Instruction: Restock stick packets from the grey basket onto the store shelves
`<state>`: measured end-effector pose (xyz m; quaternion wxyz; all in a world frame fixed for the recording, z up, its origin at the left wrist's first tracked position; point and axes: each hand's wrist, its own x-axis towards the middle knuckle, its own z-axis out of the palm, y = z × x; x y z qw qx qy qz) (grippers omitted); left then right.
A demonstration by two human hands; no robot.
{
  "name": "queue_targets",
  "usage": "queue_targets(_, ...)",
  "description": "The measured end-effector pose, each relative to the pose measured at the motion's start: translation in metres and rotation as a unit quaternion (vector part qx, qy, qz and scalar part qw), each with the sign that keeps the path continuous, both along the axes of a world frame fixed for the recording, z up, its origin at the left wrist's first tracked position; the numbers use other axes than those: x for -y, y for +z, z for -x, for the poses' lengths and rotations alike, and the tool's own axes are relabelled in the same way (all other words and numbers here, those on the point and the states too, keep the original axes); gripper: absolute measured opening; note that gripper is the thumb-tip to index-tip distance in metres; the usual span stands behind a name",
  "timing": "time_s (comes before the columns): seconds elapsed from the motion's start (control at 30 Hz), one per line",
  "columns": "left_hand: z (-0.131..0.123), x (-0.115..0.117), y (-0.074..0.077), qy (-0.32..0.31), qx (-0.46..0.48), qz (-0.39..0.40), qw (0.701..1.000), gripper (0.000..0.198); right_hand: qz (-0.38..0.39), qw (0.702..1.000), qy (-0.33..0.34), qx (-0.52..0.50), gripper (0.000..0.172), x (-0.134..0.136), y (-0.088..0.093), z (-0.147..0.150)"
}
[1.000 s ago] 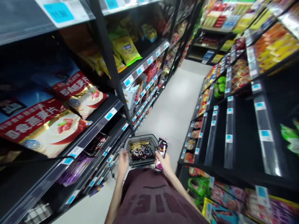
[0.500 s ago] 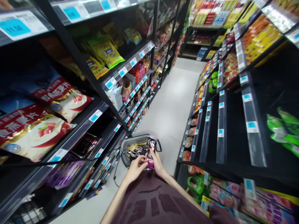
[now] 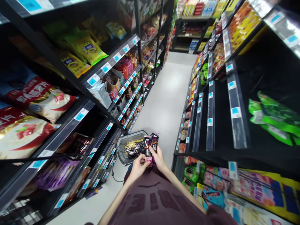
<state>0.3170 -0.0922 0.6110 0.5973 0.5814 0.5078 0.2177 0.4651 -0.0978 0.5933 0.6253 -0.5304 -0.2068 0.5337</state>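
Two narrow black-and-pink packets show at my hands, spread slightly apart at their tops. My left hand (image 3: 140, 165) pinches the lower pink end of the left packet (image 3: 147, 147). Fingers of my right hand (image 3: 158, 158) close round the right packet (image 3: 155, 141), the thumb lying across toward the left one. Just beyond my hands, a grey basket (image 3: 122, 144) holds many small black and yellow packets (image 3: 134, 147). The right rim of the basket is partly hidden behind the packets.
Shelves (image 3: 82, 114) with large red-and-white bags (image 3: 52, 101) and yellow bags (image 3: 90, 50) line the left. On the right are shelves (image 3: 236, 109) with green packets (image 3: 273, 120). A pale floor aisle (image 3: 164, 93) runs between them. A black cable (image 3: 113, 173) hangs left of the basket.
The packets, seen together before, are now fanned apart, with two tops visible. The view has shifted, so the shelves and basket appear further left.
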Motion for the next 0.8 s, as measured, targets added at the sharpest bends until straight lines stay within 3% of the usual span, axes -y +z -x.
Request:
queue_targets(0.17,-0.003,-0.001,-0.001,0.015,0.037,0.002,0.999,0.031,-0.009,1.0,-0.026,0.009,0.04,0.003,-0.002,-0.009)
queue_targets(0.47,0.001,0.003,0.0,0.053,0.11,-0.003,0.992,0.034,-0.011,1.0,-0.003,0.001,0.039,0.005,0.005,-0.004)
queue_targets(0.63,0.004,0.009,-0.001,0.076,0.117,-0.025,0.99,0.048,0.0,1.0,-0.022,0.009,0.034,0.004,0.005,-0.001)
queue_targets(0.8,0.007,0.009,-0.003,0.06,0.084,-0.042,0.994,0.055,0.0,1.0,-0.022,0.004,0.035,0.004,0.006,0.001)
